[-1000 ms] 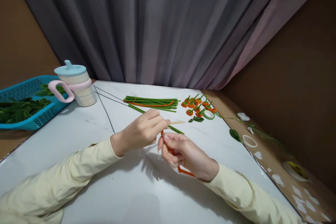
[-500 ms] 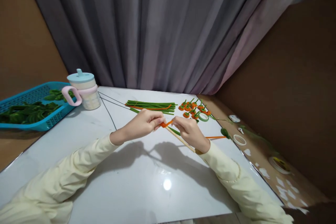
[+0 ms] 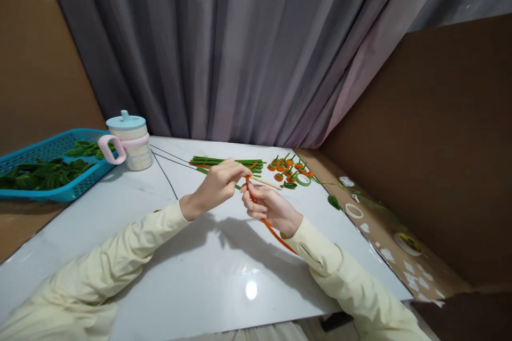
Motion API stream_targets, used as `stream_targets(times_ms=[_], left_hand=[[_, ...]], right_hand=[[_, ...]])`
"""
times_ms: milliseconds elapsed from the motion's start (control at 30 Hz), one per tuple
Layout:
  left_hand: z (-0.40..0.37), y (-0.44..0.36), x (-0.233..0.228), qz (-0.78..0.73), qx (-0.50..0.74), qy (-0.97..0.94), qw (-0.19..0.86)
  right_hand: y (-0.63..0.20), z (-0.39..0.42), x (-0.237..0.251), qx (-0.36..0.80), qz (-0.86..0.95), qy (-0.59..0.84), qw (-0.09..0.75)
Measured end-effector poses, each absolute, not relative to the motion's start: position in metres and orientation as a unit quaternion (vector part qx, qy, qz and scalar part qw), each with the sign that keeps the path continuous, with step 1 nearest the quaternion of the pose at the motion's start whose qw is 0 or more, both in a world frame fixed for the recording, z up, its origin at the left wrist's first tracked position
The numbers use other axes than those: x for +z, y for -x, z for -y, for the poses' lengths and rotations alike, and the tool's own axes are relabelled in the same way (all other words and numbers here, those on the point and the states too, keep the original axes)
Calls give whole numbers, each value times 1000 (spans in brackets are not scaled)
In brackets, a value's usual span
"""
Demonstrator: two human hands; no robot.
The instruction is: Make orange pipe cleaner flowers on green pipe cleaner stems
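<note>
My left hand [image 3: 219,184] pinches one end of a thin pale wooden stick [image 3: 267,183], where an orange pipe cleaner [image 3: 280,240] bends around it. The stick points right, over the back of my right hand [image 3: 276,209]. My right hand is closed on the pipe cleaner close beside the left fingertips, and the loose orange tail hangs down past the wrist. Behind the hands lies a bundle of green pipe cleaners [image 3: 208,160] with an orange one across it. Several small orange pieces with green stems [image 3: 288,164] stand to the right.
A blue basket [image 3: 76,190] of green leaf shapes and a lidded cup [image 3: 138,155] with a pink handle stand left. Right are a green tape roll [image 3: 298,181], a green leaf [image 3: 333,202], a white ring [image 3: 347,214] and paper scraps [image 3: 386,254]. A grey curtain hangs behind.
My right hand has turned palm-up and lowered, drawing the pipe cleaner's tail downward. The stick has swung from pointing down-right to lying nearly level. The view has shifted slightly.
</note>
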State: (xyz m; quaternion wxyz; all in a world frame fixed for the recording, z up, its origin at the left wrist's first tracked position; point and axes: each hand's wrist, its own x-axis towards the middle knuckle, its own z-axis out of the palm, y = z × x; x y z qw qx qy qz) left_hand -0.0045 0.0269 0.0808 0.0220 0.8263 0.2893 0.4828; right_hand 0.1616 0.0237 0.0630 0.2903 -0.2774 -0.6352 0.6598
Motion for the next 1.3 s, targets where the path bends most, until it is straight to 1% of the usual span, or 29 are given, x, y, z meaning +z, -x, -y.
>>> stream_targets(times_ms=[67,133,200,300,400,467,533,633,667,733,833,900,1000,1033,1100,1167,1233,1300], left_hand=[[-28,10,84,-257,471,-840,-77],[-29,14,88,-248,459,-841,-144],[-29,17,92,-255,470,-827,-176],[-29,18,94,-265,498,-799,-208],[-31,20,91,-252,459,-806,-277],[-31,22,91,-242,412,-820,-314],[-29,23,94,-244,374,-837,-316],[-19,23,104,-271,348,-865,-240],[-14,24,107,-277,346,-877,-187],[-3,26,112,-277,345,-896,-32],[8,35,111,-294,315,-872,233],[12,41,105,-299,336,-806,385],[17,46,90,-309,410,-661,547],[19,46,84,-323,430,-608,584],[22,44,74,-340,471,-517,628],[24,40,66,-356,502,-485,622],[26,39,58,-393,525,-504,563],[27,39,51,-442,529,-577,439]], right_hand=[[-161,-21,66,680,617,273,288],[-160,-17,70,690,606,274,286],[-159,-12,73,676,614,288,289],[-153,-2,79,608,667,309,299],[-148,6,90,494,750,314,307],[-149,9,100,374,810,327,312],[-156,8,110,240,854,345,307],[-172,4,124,52,878,388,276],[-177,2,127,2,878,400,262],[-186,-1,131,-67,887,395,230],[-192,-6,127,-103,916,331,201],[-191,-8,117,-101,929,289,209],[-183,-8,93,-84,932,276,219],[-179,-7,85,-73,932,290,206],[-169,-4,70,-26,929,326,173],[-158,1,58,31,925,351,140],[-149,7,51,72,921,363,123],[-141,13,48,104,918,367,112]])
